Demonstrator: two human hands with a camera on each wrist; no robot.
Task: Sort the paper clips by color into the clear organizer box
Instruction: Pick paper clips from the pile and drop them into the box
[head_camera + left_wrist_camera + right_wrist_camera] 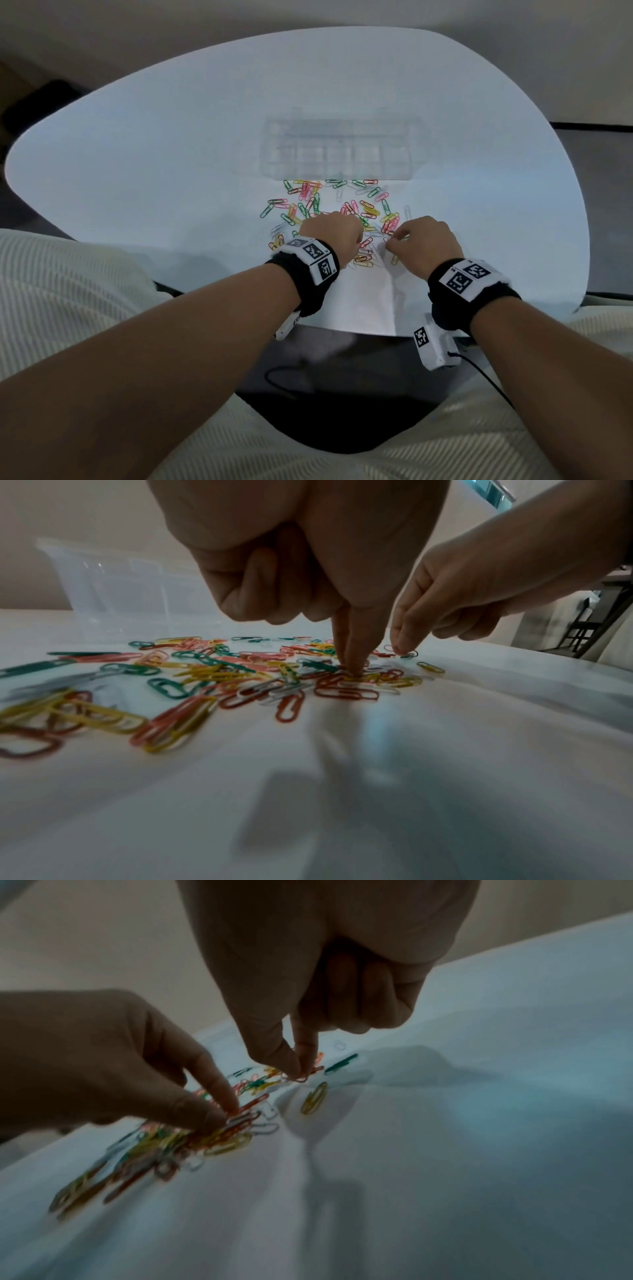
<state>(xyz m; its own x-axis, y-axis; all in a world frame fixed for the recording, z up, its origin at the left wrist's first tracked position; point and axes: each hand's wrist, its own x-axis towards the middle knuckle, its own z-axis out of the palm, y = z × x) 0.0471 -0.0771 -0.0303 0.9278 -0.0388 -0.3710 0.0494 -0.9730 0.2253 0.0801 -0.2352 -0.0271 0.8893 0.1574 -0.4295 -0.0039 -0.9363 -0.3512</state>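
Several paper clips (pixel 342 209) in red, pink, yellow, green and white lie scattered on a white sheet (pixel 363 301), in front of the clear organizer box (pixel 339 150). The box's compartments look bare. My left hand (pixel 351 669) points down into the near part of the pile, thumb and forefinger pinched together on a clip, the other fingers curled. Just to its right, my right hand (pixel 299 1073) pinches a red clip (pixel 303 1079) between thumb and forefinger, still at sheet level. In the head view both hands (pixel 356 240) (pixel 390 241) sit side by side over the pile's near edge.
The rounded white table (pixel 137 178) has bare surface to the left and right of the pile. Its near edge (pixel 342 330) lies just behind my wrists. A black cable (pixel 284 373) runs below the table. A single yellow clip (pixel 313 1102) lies apart.
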